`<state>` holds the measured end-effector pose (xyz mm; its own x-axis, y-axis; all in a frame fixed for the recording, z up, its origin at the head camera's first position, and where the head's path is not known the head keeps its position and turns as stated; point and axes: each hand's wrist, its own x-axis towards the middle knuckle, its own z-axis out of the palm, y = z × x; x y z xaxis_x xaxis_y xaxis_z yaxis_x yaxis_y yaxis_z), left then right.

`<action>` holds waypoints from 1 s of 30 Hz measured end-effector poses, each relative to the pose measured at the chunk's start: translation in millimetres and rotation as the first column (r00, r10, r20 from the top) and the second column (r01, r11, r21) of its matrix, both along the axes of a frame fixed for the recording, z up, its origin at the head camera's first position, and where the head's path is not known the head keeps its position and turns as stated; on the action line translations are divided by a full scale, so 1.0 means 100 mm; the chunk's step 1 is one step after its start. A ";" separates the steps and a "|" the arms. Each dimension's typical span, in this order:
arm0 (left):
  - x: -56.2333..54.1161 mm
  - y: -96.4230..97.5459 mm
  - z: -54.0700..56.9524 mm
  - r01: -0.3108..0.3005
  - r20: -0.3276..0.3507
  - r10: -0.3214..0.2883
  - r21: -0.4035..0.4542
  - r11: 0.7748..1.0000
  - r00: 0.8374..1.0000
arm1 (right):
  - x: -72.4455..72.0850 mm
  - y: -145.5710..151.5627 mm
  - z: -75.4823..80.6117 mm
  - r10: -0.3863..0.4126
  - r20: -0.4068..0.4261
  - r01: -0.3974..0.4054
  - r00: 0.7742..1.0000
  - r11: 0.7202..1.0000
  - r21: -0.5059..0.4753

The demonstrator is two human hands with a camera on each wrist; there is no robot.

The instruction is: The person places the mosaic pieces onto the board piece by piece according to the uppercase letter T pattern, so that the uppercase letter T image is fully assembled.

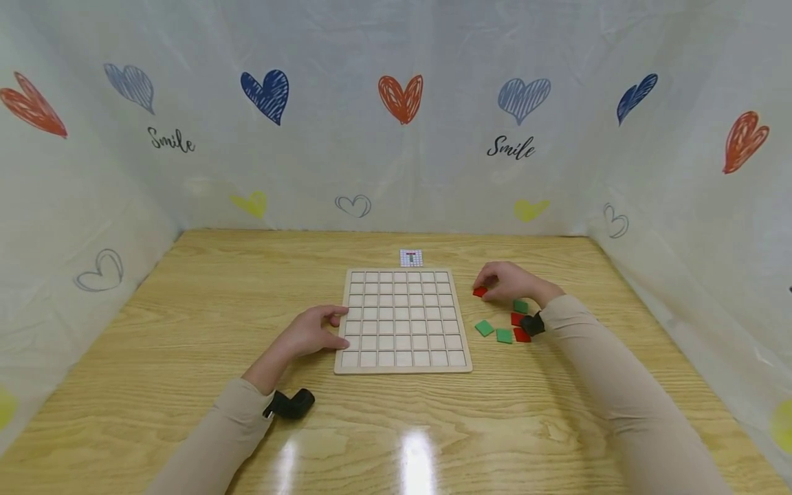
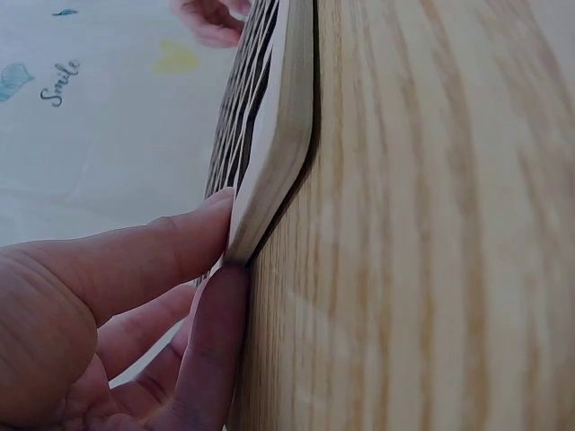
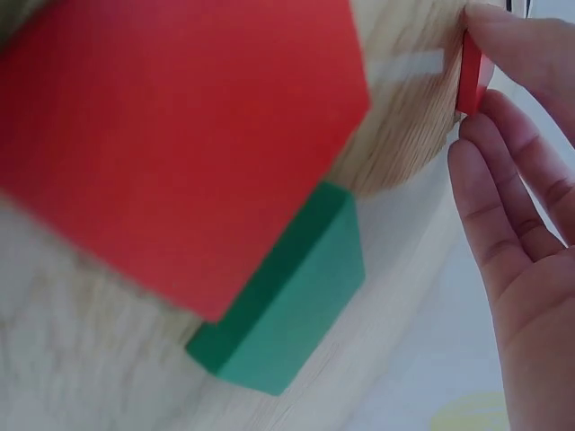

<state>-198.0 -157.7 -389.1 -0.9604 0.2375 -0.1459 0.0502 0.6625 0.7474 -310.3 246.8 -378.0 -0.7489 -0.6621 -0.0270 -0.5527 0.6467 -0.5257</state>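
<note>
A square wooden grid board (image 1: 403,369) lies flat on the table, its cells bare. At its left edge my left hand (image 1: 311,331) holds the frame; in the left wrist view the thumb (image 2: 171,241) lies on the rim near the corner, a finger (image 2: 216,332) against the side. Right of the board, my right hand (image 1: 509,280) pinches a red square tile (image 1: 480,292) between thumb and fingertips. That tile (image 3: 472,76) appears edge-on in the right wrist view. Below this hand lie red tiles (image 1: 517,319) and green tiles (image 1: 485,328), some partly behind the wrist camera.
Behind the board lies a small card (image 1: 411,258) printed with a grid and a red and green T shape. White sheeting (image 1: 396,172) with hearts and "Smile" lettering encloses the wooden table (image 1: 396,426) at the back and sides.
</note>
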 end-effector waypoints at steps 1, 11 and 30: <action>0.00 0.00 0.00 -0.002 0.003 0.002 -0.001 1.000 1.000 | 0.00 0.00 0.00 0.004 -0.003 -0.004 1.000 1.000 0.004; 0.00 0.02 0.02 -0.004 0.005 0.004 -0.005 1.000 1.000 | 0.01 0.01 -0.02 -0.001 0.012 0.001 1.000 1.000 0.001; 0.00 0.02 0.02 -0.008 0.026 0.009 -0.007 1.000 1.000 | 0.09 -0.18 0.11 0.064 0.000 -0.064 0.998 0.996 -0.061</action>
<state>-198.1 -155.7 -387.0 -0.9583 0.2281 -0.1724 0.0253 0.6681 0.7437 -301.2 229.0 -366.6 -0.7047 -0.7094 0.0131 -0.5911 0.5768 -0.5638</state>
